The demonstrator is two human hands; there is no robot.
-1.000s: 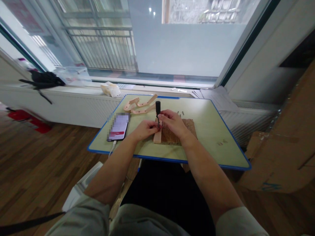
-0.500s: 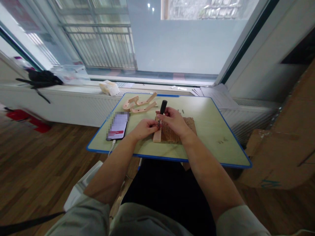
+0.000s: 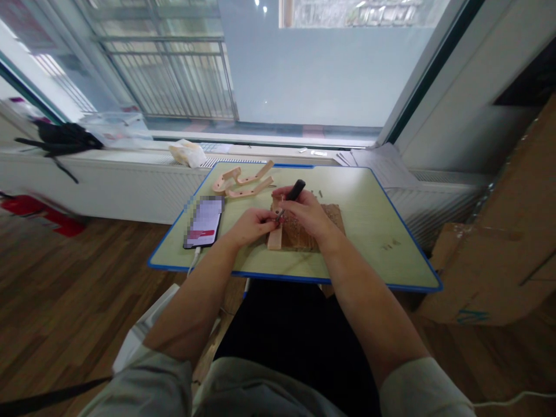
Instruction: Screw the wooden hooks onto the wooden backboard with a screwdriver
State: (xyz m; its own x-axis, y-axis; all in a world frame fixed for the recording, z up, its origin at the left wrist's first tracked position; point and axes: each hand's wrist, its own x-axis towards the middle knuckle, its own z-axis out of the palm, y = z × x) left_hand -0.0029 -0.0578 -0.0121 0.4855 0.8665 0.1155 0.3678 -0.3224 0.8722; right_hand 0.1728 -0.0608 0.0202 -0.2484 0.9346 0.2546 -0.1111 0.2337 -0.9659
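My right hand (image 3: 304, 214) is closed round a black-handled screwdriver (image 3: 295, 190), whose handle leans up and to the right. Its tip points down at a pale wooden strip (image 3: 275, 237) lying against a brown board (image 3: 299, 234) on the small table (image 3: 369, 231). My left hand (image 3: 252, 225) pinches something small at the screwdriver's tip, fingers together, resting on the strip's top end.
A phone (image 3: 203, 220) with a cable lies at the table's left. Curved wooden pieces (image 3: 241, 182) sit at the back. Small screws (image 3: 390, 246) lie on the right side. Cardboard boxes (image 3: 499, 255) stand to the right, a windowsill and radiator behind.
The screwdriver has tipped from upright to leaning right. Both hands stay at the strip's top end. The view has shifted slightly.
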